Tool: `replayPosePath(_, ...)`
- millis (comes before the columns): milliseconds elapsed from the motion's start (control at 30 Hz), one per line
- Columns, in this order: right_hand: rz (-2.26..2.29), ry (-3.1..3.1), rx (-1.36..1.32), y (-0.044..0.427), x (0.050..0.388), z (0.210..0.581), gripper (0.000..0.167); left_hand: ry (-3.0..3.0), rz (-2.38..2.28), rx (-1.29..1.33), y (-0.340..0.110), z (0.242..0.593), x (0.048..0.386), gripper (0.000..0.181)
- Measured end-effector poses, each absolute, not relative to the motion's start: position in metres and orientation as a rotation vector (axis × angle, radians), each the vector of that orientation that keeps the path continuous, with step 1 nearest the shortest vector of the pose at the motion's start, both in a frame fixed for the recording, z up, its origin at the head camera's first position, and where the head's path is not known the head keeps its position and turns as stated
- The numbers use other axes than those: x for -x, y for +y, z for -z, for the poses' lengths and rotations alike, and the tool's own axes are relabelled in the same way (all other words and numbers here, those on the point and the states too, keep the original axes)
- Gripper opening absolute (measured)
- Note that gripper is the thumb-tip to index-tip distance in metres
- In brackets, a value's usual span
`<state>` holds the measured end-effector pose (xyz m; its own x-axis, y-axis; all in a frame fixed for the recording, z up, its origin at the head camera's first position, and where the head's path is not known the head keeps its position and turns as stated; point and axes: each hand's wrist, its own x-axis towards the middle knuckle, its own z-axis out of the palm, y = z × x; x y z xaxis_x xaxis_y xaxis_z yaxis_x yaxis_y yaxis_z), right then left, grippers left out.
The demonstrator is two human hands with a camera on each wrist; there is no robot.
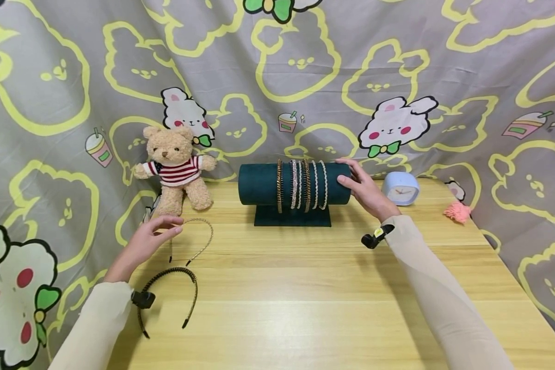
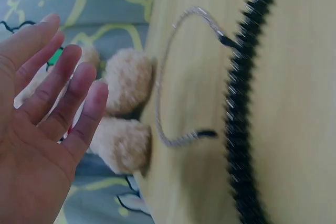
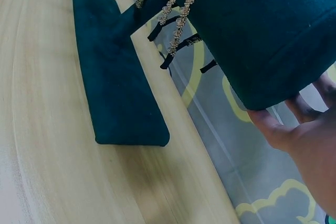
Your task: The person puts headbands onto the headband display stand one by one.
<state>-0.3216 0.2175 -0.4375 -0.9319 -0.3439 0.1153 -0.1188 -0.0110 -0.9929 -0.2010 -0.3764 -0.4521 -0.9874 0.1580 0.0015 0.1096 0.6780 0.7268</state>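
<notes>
A dark teal headband stand with a padded roll on a flat base stands near the table's back. Several braided and beaded headbands hang around its middle. My right hand grips the roll's right end, thumb in front and fingers over the top and behind. On the left, my left hand hovers with fingers loosely extended and nothing in it. Near those fingers a thin, light braided headband lies on the table. Closer to me lies a dark coiled headband, large in the left wrist view.
A teddy bear in a striped sweater sits at the back left. Right of the stand are a pale blue clock and a pink fluffy item. A patterned grey curtain hangs behind the wooden table.
</notes>
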Motion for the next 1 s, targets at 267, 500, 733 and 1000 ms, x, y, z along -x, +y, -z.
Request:
replayPosePath(267, 2.066, 2.080, 0.513, 0.217, 0.322, 0.437, 0.055, 2.832, -1.159, -0.192, -0.396, 0.471, 0.177, 0.047)
replayPosePath(500, 2.073, 2.074, 0.506, 0.215, 0.322, 0.436, 0.055, 2.737, -1.205, -0.150, -0.410, 0.492, 0.159, 0.041)
replayPosePath(733, 2.042, 2.095, 0.502, 0.217, 0.321, 0.436, 0.052, 2.716, -1.205, -0.221, -0.422, 0.506, 0.148, 0.030)
replayPosePath(1000, 2.082, 2.065, 0.528, 0.217, 0.320, 0.436, 0.052, 2.707, -1.176, -0.245, -0.424, 0.509, 0.145, 0.027)
